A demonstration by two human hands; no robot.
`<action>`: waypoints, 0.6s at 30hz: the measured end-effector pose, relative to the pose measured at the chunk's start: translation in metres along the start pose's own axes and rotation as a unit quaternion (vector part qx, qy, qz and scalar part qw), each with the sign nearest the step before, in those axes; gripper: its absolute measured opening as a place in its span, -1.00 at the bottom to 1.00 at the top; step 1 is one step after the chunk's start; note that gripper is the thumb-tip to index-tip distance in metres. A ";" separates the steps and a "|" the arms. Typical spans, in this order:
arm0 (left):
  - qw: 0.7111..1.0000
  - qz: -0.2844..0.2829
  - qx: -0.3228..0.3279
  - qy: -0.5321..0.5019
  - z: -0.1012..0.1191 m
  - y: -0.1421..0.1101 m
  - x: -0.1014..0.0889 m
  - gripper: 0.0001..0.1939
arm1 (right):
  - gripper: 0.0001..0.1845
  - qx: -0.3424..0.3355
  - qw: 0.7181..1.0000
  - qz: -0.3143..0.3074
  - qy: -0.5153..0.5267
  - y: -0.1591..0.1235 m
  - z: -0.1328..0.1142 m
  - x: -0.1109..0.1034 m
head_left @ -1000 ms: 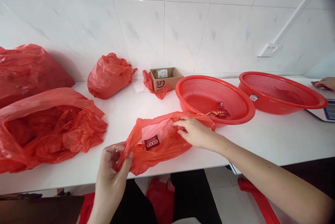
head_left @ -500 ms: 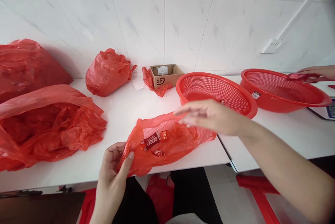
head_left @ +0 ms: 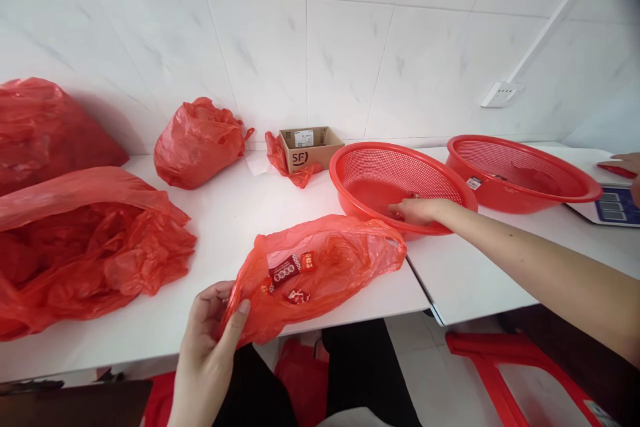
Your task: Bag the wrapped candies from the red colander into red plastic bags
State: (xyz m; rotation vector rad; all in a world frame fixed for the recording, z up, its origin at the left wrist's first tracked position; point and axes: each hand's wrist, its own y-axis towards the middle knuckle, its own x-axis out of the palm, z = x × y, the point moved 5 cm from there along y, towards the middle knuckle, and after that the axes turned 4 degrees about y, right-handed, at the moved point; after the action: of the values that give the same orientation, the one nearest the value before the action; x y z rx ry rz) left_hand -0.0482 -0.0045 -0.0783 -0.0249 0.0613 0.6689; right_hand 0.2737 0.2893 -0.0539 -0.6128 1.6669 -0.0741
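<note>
My left hand (head_left: pixel 215 330) pinches the left edge of a thin red plastic bag (head_left: pixel 345 287), which lies opened out at the table's front edge. Several small wrapped snacks sit inside the bag, among them a dark red packet (head_left: pixel 285 270) with white print and a smaller red-and-white one (head_left: pixel 298 296). My right hand (head_left: pixel 420 211) is down inside the nearer red plastic colander (head_left: pixel 360 155), fingers curled at a small red wrapped snack (head_left: pixel 399 216). The undersides of those fingers are partly hidden.
A second red colander (head_left: pixel 530 204) stands to the right, then a scale (head_left: pixel 617 206) with another person's hand (head_left: pixel 627 162) above it. Stuffed red bags (head_left: pixel 197 144) and a small cardboard box (head_left: pixel 313 154) line the wall. A large opened red bag (head_left: pixel 90 240) lies left.
My right hand has moved from above the bag down into the nearer colander. My left hand keeps hold of the bag's edge. The other person's hand has moved from the far colander toward the scale.
</note>
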 end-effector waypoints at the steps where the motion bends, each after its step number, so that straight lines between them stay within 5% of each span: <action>1: 1.000 0.003 -0.001 0.001 0.001 0.000 -0.001 -0.56 | -0.80 -0.001 1.000 -0.013 0.010 0.000 -0.001 -0.002; 9: 1.000 0.005 -0.005 -0.006 0.000 0.002 -0.005 -0.52 | -0.80 -0.040 0.989 0.109 0.091 -0.003 -0.003 -0.046; 14: 1.000 0.000 -0.003 0.003 -0.003 0.003 -0.006 -0.53 | -0.79 -0.048 0.984 0.144 0.097 0.001 -0.015 -0.049; 18: 1.000 -0.003 -0.006 0.012 -0.005 0.003 -0.006 -0.52 | -0.85 -0.037 0.988 0.110 0.103 0.019 -0.032 -0.040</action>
State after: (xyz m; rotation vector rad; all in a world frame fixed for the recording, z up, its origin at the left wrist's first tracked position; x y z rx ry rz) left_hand -0.0550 -0.0058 -0.0826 -0.0445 0.0804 0.6640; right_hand 0.2393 0.3135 -0.0181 -0.4854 1.9359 0.0876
